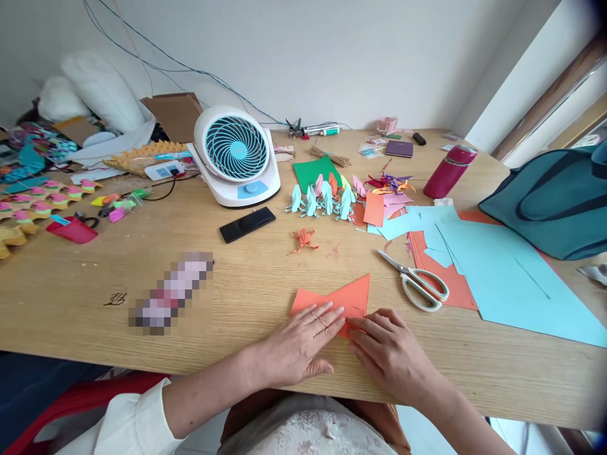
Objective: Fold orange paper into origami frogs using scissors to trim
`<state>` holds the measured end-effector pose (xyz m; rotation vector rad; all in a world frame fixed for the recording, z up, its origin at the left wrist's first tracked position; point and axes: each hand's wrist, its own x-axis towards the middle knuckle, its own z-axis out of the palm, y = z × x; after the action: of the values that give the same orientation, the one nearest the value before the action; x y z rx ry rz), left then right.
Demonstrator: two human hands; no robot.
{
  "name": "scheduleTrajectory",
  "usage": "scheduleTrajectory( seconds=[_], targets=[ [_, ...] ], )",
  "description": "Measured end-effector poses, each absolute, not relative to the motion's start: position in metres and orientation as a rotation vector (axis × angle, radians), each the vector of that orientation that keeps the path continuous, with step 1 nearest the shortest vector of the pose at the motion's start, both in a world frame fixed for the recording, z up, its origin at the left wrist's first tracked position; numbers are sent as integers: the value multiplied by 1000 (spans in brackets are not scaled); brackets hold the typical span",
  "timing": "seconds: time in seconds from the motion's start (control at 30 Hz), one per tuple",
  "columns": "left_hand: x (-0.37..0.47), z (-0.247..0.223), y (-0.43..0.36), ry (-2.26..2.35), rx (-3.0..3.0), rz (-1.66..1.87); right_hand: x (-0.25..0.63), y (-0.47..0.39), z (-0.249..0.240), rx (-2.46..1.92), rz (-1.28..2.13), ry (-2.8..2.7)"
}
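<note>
A folded orange sheet (355, 296) lies on the wooden tabletop (251, 297), near its front edge. The left hand (303, 338) rests flat over it, fingers extended. The right hand (392, 351), fingers bent, touches its near right side; whether it pinches the paper is hard to tell. Beyond sits an orange paper figure (305, 239).
</note>
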<state>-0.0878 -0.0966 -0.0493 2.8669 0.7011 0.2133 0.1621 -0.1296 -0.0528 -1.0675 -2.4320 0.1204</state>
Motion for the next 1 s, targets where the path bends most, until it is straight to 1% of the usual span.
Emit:
scheduleTrajectory(
  seconds=[0.07, 0.17, 0.33, 0.5, 0.67, 0.77, 1.0],
  targets=[
    [-85, -52, -99, 730, 2808, 92, 164, -132, -56, -1057, 104, -2439],
    [-84, -56, -101, 749, 2752, 16, 169, -137, -62, -1100, 58, -2480],
    [-84, -56, -99, 747, 2731, -2, 173, -146, -67, -1269, -34, -2559],
    [-81, -54, -100, 790, 2702, -2, 165, -154, -69, -1463, -83, -2506],
    [-76, -48, -105, 866, 2667, -98, 158, -159, -75, -1638, -144, -2415],
    [-73, -46, -109, 928, 2659, -127, 158, -160, -78, -1678, -171, -2371],
    [-68, -48, -117, 1014, 2684, -84, 157, -163, -78, -1675, -108, -2378]
  ],
)
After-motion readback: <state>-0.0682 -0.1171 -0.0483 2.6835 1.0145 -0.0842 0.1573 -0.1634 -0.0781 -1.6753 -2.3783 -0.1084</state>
